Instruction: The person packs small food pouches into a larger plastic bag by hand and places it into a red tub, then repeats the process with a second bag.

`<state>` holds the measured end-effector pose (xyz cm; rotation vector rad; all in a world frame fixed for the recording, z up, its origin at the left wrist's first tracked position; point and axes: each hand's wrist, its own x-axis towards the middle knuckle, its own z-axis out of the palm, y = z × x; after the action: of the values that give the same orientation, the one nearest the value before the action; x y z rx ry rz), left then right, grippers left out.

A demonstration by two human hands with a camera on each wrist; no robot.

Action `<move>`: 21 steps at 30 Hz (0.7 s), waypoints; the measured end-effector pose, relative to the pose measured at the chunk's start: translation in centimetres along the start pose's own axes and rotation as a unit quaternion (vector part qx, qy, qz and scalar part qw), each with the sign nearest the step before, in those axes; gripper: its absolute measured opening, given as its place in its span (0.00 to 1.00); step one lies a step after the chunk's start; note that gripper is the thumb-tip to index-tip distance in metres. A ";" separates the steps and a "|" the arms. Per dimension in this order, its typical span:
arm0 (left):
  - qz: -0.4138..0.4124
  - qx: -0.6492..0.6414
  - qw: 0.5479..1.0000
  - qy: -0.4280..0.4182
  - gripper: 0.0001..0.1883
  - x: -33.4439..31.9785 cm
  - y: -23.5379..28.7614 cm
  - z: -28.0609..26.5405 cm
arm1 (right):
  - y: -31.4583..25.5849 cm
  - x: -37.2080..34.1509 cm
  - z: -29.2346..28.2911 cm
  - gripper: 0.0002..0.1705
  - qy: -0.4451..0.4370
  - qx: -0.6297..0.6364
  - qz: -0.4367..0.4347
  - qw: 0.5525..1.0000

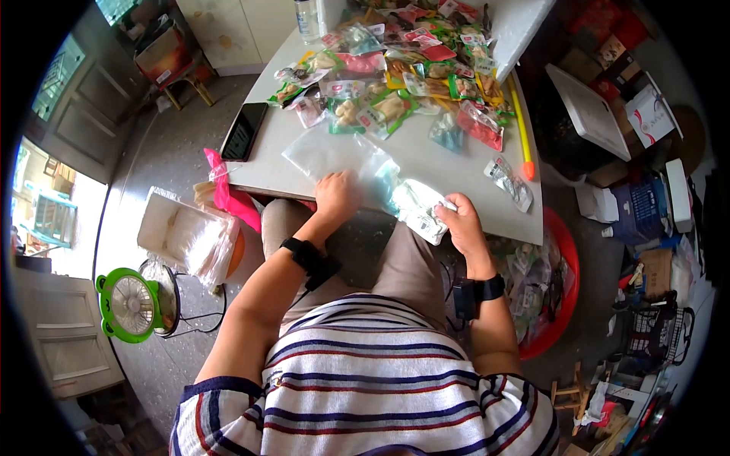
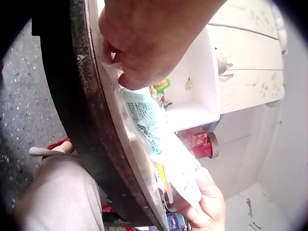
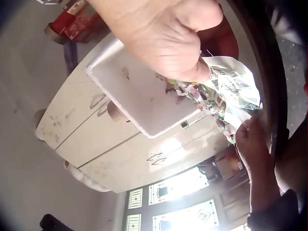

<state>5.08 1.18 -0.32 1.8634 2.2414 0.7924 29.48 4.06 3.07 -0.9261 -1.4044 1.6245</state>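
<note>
At the table's near edge, my right hand [image 1: 464, 228] pinches one end of a shiny white printed packet [image 1: 418, 209] between thumb and fingers. The left wrist view shows a teal printed section [image 2: 144, 120] running from this white end toward my left hand [image 1: 337, 196]. My left hand's fingers are curled at the edge of clear plastic [image 2: 110, 70]. A clear plastic bag [image 1: 308, 156] lies flat just beyond that hand. In the right wrist view the packet [image 3: 233, 82] stretches between both hands, its print facing up.
Many colourful snack packets [image 1: 380, 110] are heaped at the table's far side, beside a white foam box [image 1: 521, 30]. A phone [image 1: 245, 131] lies at the left edge. A yellow stick [image 1: 520, 125] and a silver packet [image 1: 508, 182] lie right. A red basin [image 1: 570, 281] stands below.
</note>
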 end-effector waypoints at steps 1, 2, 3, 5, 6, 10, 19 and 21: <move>-0.001 0.000 1.000 -0.002 0.07 0.0 0.0 0.0 | 0.2 0.2 -0.1 0.05 -0.005 0.011 0.015 1.000; 0.001 -0.005 1.000 -0.003 0.07 -0.1 0.0 0.0 | 0.4 0.3 -0.2 0.05 -0.007 0.030 0.031 0.999; 0.004 -0.009 1.000 -0.004 0.07 -0.1 -0.1 0.0 | 0.4 0.5 -0.3 0.06 -0.009 0.048 0.048 0.998; 0.007 -0.014 1.000 -0.018 0.08 -0.2 -0.3 -0.1 | 0.6 0.9 -0.2 0.06 -0.007 0.078 0.069 0.995; 0.008 -0.016 0.999 -0.030 0.08 -0.2 -0.3 -0.1 | 0.8 1.1 -0.1 0.07 -0.001 0.088 0.074 0.993; 0.058 -0.002 0.998 -0.003 0.10 -0.6 -0.2 0.0 | 1.4 2.1 0.7 0.08 0.007 0.122 0.064 0.990; 0.084 -0.036 0.996 -0.007 0.12 -0.9 1.1 -1.3 | 1.6 5.6 4.5 0.15 -0.007 0.170 0.093 0.981; 0.103 -0.059 0.993 0.021 0.13 -0.8 0.8 -1.4 | -0.9 5.6 4.9 0.16 -0.019 0.111 0.151 0.982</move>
<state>5.37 0.05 1.07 2.0609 1.9989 0.9803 22.74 7.09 4.35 -1.0160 -1.1165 1.9876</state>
